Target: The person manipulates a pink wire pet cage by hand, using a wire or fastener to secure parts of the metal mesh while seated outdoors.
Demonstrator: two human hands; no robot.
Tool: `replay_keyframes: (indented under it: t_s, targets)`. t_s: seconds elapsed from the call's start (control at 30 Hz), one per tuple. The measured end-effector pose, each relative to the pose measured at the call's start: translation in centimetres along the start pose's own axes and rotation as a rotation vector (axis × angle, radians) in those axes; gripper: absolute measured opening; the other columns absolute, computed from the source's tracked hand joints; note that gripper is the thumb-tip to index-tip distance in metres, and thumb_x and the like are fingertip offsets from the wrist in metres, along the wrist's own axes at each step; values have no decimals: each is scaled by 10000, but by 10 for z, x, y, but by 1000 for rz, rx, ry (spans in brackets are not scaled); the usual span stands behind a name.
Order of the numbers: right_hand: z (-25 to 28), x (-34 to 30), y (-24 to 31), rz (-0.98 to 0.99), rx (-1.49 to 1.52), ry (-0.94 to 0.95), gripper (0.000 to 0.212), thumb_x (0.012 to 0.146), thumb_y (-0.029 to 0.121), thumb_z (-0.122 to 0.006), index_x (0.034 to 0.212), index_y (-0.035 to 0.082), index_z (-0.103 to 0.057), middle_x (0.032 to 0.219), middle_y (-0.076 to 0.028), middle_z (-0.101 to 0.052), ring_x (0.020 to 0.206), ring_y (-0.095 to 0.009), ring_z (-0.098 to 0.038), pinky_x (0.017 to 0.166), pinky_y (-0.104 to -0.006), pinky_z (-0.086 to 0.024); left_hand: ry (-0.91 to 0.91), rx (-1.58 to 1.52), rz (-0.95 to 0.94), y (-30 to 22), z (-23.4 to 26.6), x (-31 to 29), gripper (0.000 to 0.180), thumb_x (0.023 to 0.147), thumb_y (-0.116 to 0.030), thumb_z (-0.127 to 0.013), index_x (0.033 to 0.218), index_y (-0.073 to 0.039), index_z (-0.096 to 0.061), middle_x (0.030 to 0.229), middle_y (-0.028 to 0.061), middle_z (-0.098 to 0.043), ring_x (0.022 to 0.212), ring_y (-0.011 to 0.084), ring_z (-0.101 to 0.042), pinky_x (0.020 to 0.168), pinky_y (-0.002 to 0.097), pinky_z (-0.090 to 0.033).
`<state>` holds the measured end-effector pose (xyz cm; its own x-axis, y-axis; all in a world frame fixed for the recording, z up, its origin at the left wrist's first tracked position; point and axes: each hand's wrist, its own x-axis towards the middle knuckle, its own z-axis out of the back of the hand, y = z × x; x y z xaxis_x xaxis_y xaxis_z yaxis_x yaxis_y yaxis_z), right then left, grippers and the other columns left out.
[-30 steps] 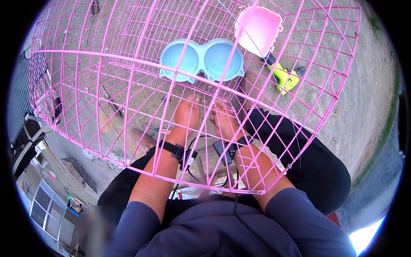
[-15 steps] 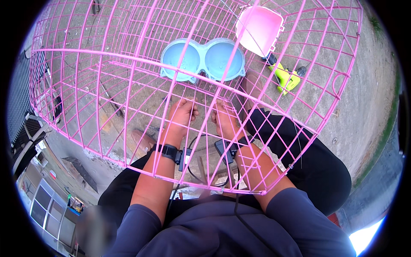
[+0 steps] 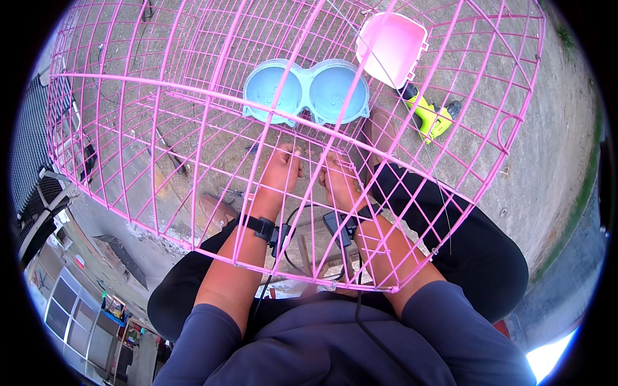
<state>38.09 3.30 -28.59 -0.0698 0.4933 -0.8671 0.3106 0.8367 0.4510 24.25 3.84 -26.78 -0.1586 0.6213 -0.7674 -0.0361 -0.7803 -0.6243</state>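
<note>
A pink wire cage (image 3: 145, 80) spreads in front of me, and both my hands show through its bars. My left hand (image 3: 281, 168) is closed, its curled fingers at the wires just below a light-blue double bowl (image 3: 271, 90). Close beside it on the right, my right hand (image 3: 338, 180) is closed too, knuckles up against the cage wires. A narrow gap separates the two hands. What the fingers grip is hidden behind the bars and the fingers themselves. The double bowl sits farther off, beyond both hands, framed by the wires.
A pink plastic tray (image 3: 398, 46) lies at the far right, seen through the bars. Near it, a lime-green and black cordless drill (image 3: 436, 123) rests on the concrete ground. Black cables hang from the small devices strapped to my wrists. A dark mesh chair (image 3: 38, 138) stands at the left.
My left hand has moved slightly right and up, toward my right hand, and its wrist has turned a little. The cage wires have shifted slightly right. My right hand has barely moved.
</note>
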Motion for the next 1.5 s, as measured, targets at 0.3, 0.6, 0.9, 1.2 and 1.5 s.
replay_keyframes:
  t_s: [0.3, 0.6, 0.9, 1.2, 1.5]
  targets:
    - [2, 7, -27, -2, 75, -22, 116, 887, 135, -589, 857, 126, -478, 644, 17, -419, 492, -99, -384, 428, -244, -316, -40, 274, -179, -2, -2, -5, 169, 894, -136, -520, 926, 13, -592, 650, 105, -597, 564, 184, -607, 523, 343, -491]
    - [-1, 3, -20, -109, 184, 121, 146, 928, 146, -544, 1047, 67, -514, 852, -33, -523, 768, -132, -511, 671, -265, -431, -48, 208, -162, 2, -8, -3, 173, 870, -142, -547, 826, 22, -581, 700, 188, -595, 607, 261, -596, 574, 374, -467]
    - [4, 15, -39, -91, 173, 95, 112, 929, 152, -545, 1011, 79, -525, 756, -24, -497, 640, -145, -507, 577, -284, -428, -63, 255, -145, 8, -12, -1, 158, 901, -123, -519, 887, 18, -589, 695, 140, -584, 642, 217, -608, 598, 350, -498]
    - [-2, 7, -24, -45, 142, 54, 94, 905, 146, -576, 949, 71, -544, 687, 15, -508, 579, -75, -457, 505, -222, -350, 146, -252, 162, -9, 12, -12, 157, 926, -205, -562, 906, -56, -608, 696, 2, -573, 593, 93, -562, 490, 196, -386]
    - [-7, -2, -14, -17, 123, 59, 104, 920, 182, -565, 897, 81, -557, 634, 31, -465, 531, -68, -386, 472, -221, -290, 247, -1017, 272, 5, 27, -9, 184, 921, -213, -539, 977, -45, -589, 780, 17, -549, 681, 133, -543, 520, 240, -391]
